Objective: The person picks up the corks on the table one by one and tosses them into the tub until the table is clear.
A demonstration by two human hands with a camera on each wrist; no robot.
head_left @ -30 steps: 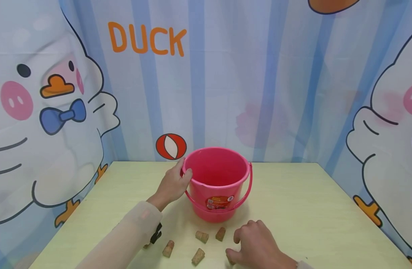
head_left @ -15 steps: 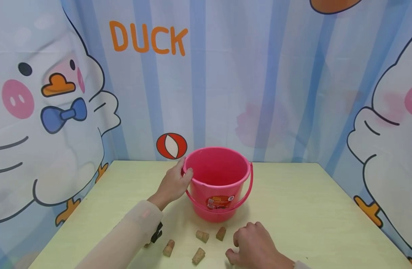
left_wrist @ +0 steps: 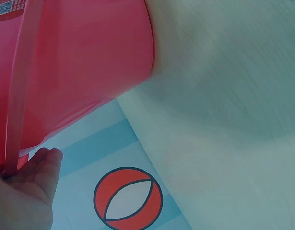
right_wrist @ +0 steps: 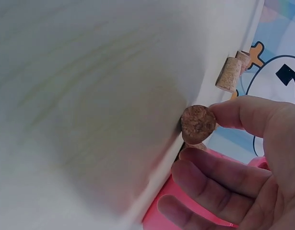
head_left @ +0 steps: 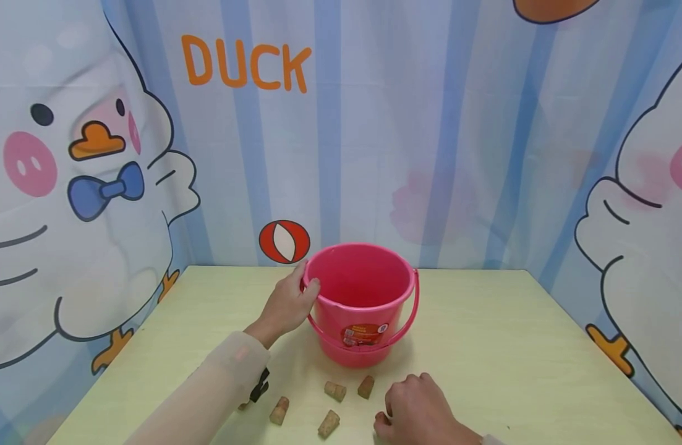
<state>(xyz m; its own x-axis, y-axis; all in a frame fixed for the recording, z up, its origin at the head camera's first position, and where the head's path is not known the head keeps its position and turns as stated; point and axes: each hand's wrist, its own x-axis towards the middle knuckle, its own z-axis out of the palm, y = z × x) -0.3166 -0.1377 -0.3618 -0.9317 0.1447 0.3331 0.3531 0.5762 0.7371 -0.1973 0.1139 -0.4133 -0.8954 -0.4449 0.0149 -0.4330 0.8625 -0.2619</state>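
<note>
A pink bucket stands upright on the table, its mouth tilted toward me in the head view. My left hand holds its left rim, thumb over the edge. In the left wrist view the fingers of the left hand lie beside the bucket's handle. At the table's front, my right hand is low with curled fingers. The right wrist view has a cork between thumb and index finger of my right hand; the thumb touches it, and the index finger's contact is unclear.
Several more corks lie before the bucket: one near its base, a cork beside that, a nearer cork and a cork to the left. Another cork is partly hidden by my left sleeve. A printed curtain backs the table.
My right hand has lowered slightly toward the table, its thumb and fingers drawing closer together. A cork glimpsed under its thumb is now hidden in the head view. My left hand and the bucket stay put.
</note>
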